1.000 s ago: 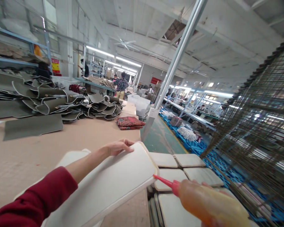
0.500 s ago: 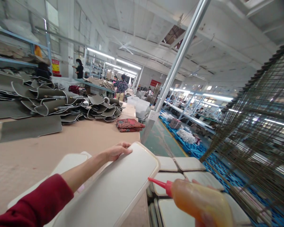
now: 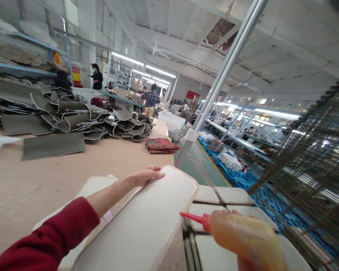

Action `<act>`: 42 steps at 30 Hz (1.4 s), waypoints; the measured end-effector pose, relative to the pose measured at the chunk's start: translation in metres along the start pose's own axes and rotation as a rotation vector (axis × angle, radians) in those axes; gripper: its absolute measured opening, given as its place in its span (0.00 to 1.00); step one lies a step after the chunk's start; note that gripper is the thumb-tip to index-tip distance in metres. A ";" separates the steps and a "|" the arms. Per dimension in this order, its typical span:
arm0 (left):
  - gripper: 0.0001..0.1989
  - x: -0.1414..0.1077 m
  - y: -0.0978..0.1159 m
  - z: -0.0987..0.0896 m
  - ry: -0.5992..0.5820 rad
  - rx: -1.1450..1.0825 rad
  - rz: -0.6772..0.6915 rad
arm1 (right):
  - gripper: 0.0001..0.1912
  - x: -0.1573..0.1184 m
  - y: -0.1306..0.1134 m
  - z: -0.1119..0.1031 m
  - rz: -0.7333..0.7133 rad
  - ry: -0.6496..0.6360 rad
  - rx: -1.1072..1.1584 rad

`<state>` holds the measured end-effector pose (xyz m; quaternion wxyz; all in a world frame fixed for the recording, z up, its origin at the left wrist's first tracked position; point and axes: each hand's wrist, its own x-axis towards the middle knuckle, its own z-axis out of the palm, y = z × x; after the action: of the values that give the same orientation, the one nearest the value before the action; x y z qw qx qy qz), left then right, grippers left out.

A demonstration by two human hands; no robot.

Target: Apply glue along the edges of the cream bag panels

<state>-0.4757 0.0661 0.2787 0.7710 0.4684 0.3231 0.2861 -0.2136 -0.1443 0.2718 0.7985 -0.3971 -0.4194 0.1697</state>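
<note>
My left hand (image 3: 149, 175) grips the far left edge of a white rounded panel (image 3: 141, 218), thumb on top and fingers curled at the rim. The panel is tilted over the table edge. In my right hand (image 3: 244, 263) is a squeeze bottle (image 3: 243, 235) of amber liquid, lying sideways, with the bottle hiding most of the fingers. Its red nozzle (image 3: 194, 217) points left, the tip at the panel's right edge. Beneath the left forearm lies another white panel (image 3: 97, 185) on the table.
Stacks of similar panels (image 3: 214, 252) stand right of the table (image 3: 118, 156). Folded patterned cloth (image 3: 161, 146) lies near its far edge, grey cut pieces (image 3: 53, 146) heaped at left. A metal post (image 3: 211, 98) rises beyond; a wire mesh rack (image 3: 313, 146) leans at right. Several people work farther off.
My view has turned slightly left, so the surroundings sit farther right. The nozzle tip has slid a little along the panel's right edge towards me. Both hands keep their holds.
</note>
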 end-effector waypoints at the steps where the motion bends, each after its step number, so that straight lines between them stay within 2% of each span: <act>1: 0.29 0.001 0.000 -0.001 -0.001 -0.001 -0.004 | 0.25 0.000 0.000 0.000 0.017 -0.013 0.004; 5: 0.30 0.004 -0.001 -0.008 -0.006 -0.005 -0.026 | 0.28 -0.001 0.005 -0.005 0.089 -0.002 0.031; 11: 0.26 0.010 -0.001 -0.019 -0.041 0.018 -0.033 | 0.40 -0.003 0.016 -0.019 0.379 0.024 0.142; 14: 0.26 0.016 -0.001 -0.024 -0.056 0.013 -0.039 | 0.41 -0.003 0.017 -0.023 0.459 0.024 0.165; 21: 0.23 0.025 0.001 -0.035 -0.063 0.005 -0.077 | 0.39 -0.001 0.019 -0.027 0.444 -0.069 0.133; 25: 0.20 0.028 0.004 -0.035 -0.018 0.023 -0.107 | 0.36 -0.004 0.010 -0.018 0.370 -0.189 0.092; 29: 0.17 0.030 0.007 -0.035 0.010 0.044 -0.132 | 0.33 -0.005 0.002 -0.009 0.312 -0.253 0.105; 36: 0.17 0.036 0.008 -0.039 0.059 0.045 -0.122 | 0.32 -0.010 0.002 -0.003 0.299 -0.167 0.031; 42: 0.15 0.039 0.007 -0.043 0.076 0.034 -0.130 | 0.38 -0.025 -0.032 0.030 0.490 -0.029 0.049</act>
<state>-0.4852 0.1217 0.2610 0.7668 0.4484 0.3868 0.2476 -0.2542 -0.1646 0.2935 0.7366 -0.4651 -0.3179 0.3741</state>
